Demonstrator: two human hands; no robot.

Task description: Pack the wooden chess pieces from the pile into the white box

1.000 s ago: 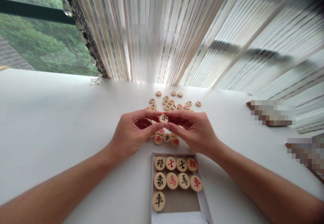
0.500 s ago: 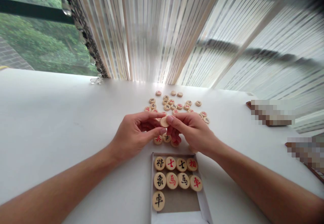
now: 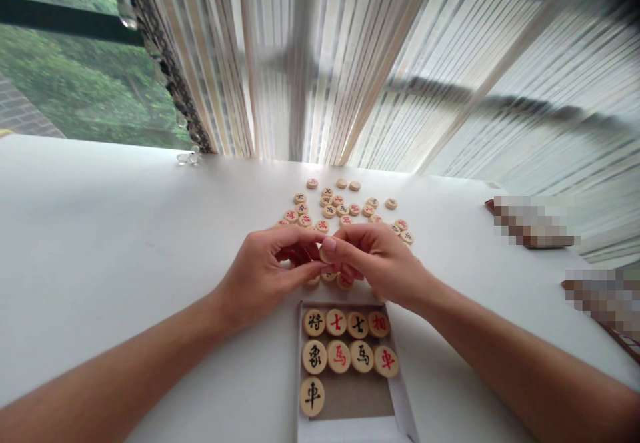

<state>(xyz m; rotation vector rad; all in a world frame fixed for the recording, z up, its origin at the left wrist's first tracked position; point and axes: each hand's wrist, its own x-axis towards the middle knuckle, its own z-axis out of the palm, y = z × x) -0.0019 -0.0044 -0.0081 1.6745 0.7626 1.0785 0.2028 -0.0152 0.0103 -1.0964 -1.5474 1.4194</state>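
Between my two hands, above the white table, is a round wooden Chinese chess piece [image 3: 324,255], mostly covered by fingers. My right hand [image 3: 383,253] pinches it, thumb on top. The index finger and thumb of my left hand [image 3: 270,259] close round its left side. Several loose pieces lie partly hidden beneath my hands, among them one with a red mark [image 3: 345,281]. Just below stands a shallow open box [image 3: 299,369]. Inside are two full rows of pieces with red or black characters, plus a single black-marked piece [image 3: 313,397] at the left of the third row.
Beyond my hands, several more chess pieces [image 3: 343,210] are scattered across the white table [image 3: 150,229]. Two brown-edged objects [image 3: 530,229], blurred out, sit at the right. A string curtain [image 3: 320,83] hangs behind the table, beside a window at the left.
My left fingers have closed in further to the right around the piece, which shows less now. My right thumb covers more of it. The box and its pieces stay as they were.
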